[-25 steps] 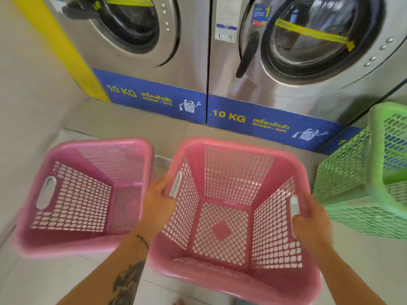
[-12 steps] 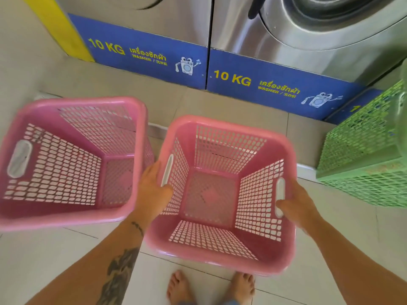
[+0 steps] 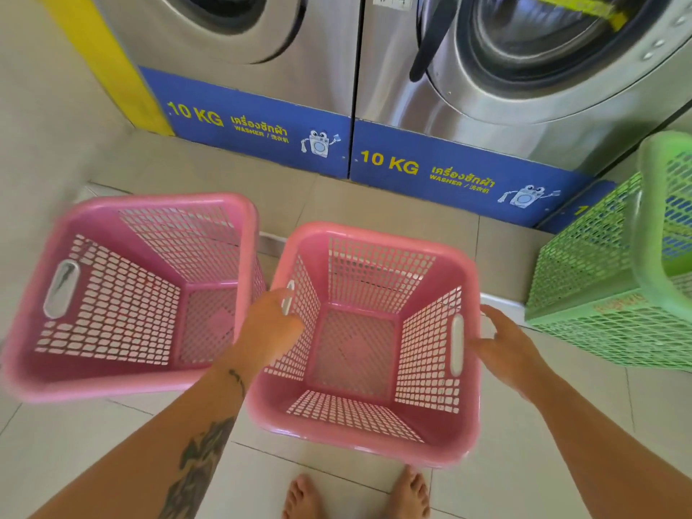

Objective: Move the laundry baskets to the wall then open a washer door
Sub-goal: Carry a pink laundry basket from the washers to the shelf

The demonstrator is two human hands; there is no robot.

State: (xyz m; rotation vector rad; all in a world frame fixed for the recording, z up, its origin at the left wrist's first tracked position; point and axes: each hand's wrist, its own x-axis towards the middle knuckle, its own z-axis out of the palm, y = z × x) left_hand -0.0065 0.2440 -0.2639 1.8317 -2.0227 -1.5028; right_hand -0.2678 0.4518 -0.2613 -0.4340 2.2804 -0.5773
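Observation:
An empty pink laundry basket [image 3: 374, 237] stands on the tiled floor straight in front of me. My left hand [image 3: 269, 324] hovers over its left rim by the handle slot, fingers loose. My right hand [image 3: 505, 346] is just off the right handle slot with its fingers spread, holding nothing. A second empty pink basket [image 3: 149, 202] sits close beside it on the left. Behind them are two steel washers; the right washer door [image 3: 543, 50] is closed, with a dark handle [image 3: 427, 50] on its left side. The left washer [image 3: 262, 69] door is only partly in view.
A green basket [image 3: 599, 275] stands at the right, near the washers' blue base panel [image 3: 449, 170]. A beige wall [image 3: 37, 125] with a yellow strip runs along the left. My bare feet [image 3: 355, 496] are just behind the middle basket.
The middle pink basket came down onto the floor next to the left one. Both hands have let go of its handles, and my view has tilted back up toward the washers.

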